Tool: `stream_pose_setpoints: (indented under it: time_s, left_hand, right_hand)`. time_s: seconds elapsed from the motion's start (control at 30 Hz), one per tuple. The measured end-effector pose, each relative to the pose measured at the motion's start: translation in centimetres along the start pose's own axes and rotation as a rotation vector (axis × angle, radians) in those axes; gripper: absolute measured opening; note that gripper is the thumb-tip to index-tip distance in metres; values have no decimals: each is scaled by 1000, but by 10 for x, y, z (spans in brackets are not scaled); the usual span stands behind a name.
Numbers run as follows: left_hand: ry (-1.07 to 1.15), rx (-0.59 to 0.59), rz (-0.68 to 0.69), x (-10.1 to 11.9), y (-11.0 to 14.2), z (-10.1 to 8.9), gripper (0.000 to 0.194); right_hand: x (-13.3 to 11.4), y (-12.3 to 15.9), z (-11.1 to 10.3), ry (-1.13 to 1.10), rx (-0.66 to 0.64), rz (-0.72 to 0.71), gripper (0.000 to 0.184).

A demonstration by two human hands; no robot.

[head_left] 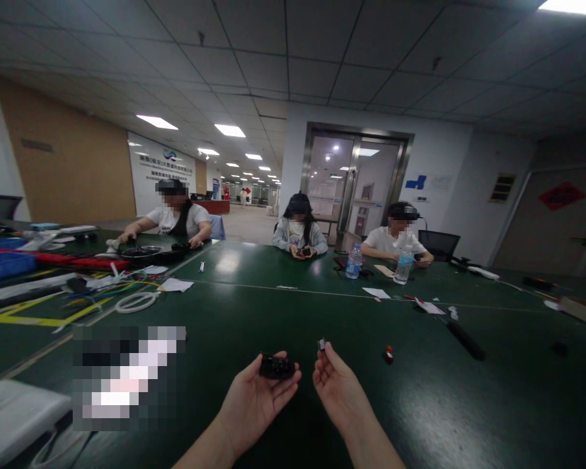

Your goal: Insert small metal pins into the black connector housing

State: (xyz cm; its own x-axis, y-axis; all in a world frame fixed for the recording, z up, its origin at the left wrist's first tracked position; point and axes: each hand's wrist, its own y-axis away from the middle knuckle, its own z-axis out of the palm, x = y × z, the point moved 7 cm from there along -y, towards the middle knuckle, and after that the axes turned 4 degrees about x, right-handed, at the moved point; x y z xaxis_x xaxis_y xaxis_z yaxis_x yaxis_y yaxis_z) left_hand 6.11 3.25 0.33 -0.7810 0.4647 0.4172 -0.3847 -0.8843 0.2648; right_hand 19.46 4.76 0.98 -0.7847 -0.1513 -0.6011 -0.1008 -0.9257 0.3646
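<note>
My left hand (258,400), palm up, holds a small black device (277,367) with an uneven top, resting on its fingers and edged by the thumb. Its exact kind is too dark to make out. A little to the right, my right hand (336,384) pinches a tiny light-grey metallic piece (321,344) between thumb and forefinger, the other fingers curled in. The two hands are apart, above the green table (234,312). Beyond my right hand lies a small red and white object (388,354).
Two water bottles (354,262) stand toward the far side, where several people sit. A black rod-like tool (465,340) lies at the right. Coiled white cable (137,301), loose wires, a blue tray (7,266) and a white box (22,417) are at the left.
</note>
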Motion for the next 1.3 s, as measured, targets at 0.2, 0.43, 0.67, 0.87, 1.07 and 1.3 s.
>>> stream_pose_setpoints:
  time_s: [0.2,0.43,0.67,0.87,1.07,1.3]
  left_hand:
    - [-11,-2,-13,-3,1,-1,34]
    - [-17,-35,-22,-5,-3,-2,29]
    - [-16,-53,-31,-7,-1,2,27]
    - [-11,-1,-22,-7,-2,-1,29]
    - [-13,2,-5,-6,-3,-2,28]
    - [-25,18,-11,-5,-4,-6,29]
  right_hand:
    - [-8,5,1,287,12,-194,33]
    - [-17,34,36,803,-230,-614,28]
    - [-2,48,49,1054,-341,-737,27]
    - [4,48,51,1122,-377,-728,30]
    - [5,45,49,1048,-386,-696,29]
    - [9,42,49,1120,-407,-673,31]
